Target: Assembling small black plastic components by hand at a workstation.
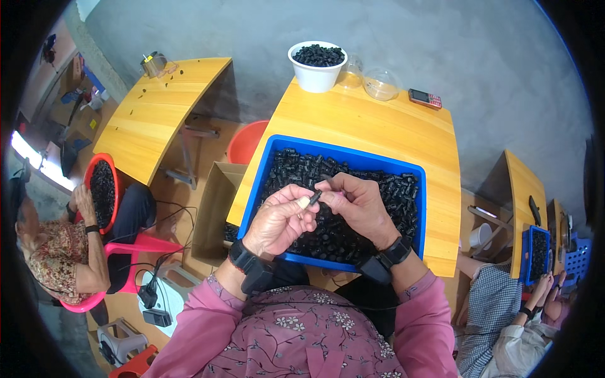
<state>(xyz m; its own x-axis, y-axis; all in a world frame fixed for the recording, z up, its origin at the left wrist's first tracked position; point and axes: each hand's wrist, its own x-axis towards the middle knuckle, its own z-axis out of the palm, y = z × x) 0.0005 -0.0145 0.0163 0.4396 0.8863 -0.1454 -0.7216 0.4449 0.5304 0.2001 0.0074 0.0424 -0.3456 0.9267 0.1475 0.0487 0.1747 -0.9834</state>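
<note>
Grey wall (403, 38) backs a yellow bench (365, 123), where a white tub (317, 79), clear bowls (380, 89) and a red phone (425, 98) sit beyond a blue tray (423, 220). Over its black heap (328, 238) (partly blocked by the left hand (277, 217) and right hand (362, 205)), both hands' fingers (337, 200) pinch one small black part (316, 198).

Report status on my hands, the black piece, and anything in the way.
Left fingers pinching small black piece; right fingers at its other end, grip partly hidden. Blue tray of black pieces underneath. No obstruction seen.

The sleeves (205, 324) are pink, the garment (302, 331) flower-printed, the wristbands (396, 251) black.
</note>
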